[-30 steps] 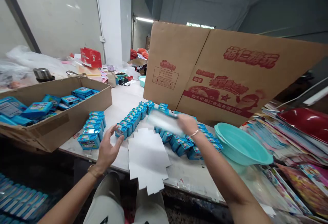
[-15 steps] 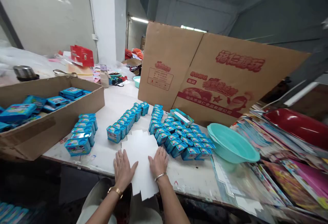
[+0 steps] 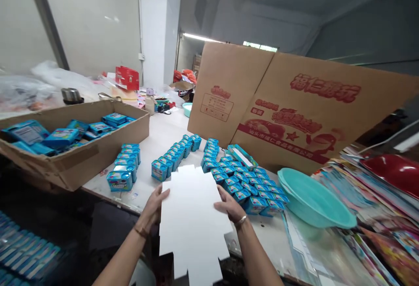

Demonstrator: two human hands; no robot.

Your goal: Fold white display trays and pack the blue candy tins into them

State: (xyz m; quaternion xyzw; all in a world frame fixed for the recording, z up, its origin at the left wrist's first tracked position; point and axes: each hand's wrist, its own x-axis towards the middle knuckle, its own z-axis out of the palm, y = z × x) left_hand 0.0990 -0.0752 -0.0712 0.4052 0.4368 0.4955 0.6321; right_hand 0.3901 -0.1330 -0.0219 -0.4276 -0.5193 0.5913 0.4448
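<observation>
A white die-cut cardboard sheet [image 3: 194,220] with stepped edges is lifted off the table, tilted towards me. My left hand [image 3: 154,203] grips its left edge, thumb on top. On the opposite edge my right hand [image 3: 231,205] grips it the same way, fingers underneath and mostly hidden. Whether it is one sheet or a stack, I cannot tell. Just beyond it stand small blue printed boxes: a short row [image 3: 124,168] at left, a longer row [image 3: 175,155] in the middle, and a dense cluster [image 3: 245,181] near my right hand.
A long cardboard carton [image 3: 98,159] with blue packs stands left. A big printed cardboard panel [image 3: 262,107] rises behind the boxes. To the right are a turquoise basin [image 3: 314,199] and piled printed sheets [image 3: 363,194]. More blue boxes [image 3: 26,251] lie low at left.
Both hands lay flat on the white sheet at the table; now they grip its two sides and hold it raised, nearer to me. The view has shifted slightly left.
</observation>
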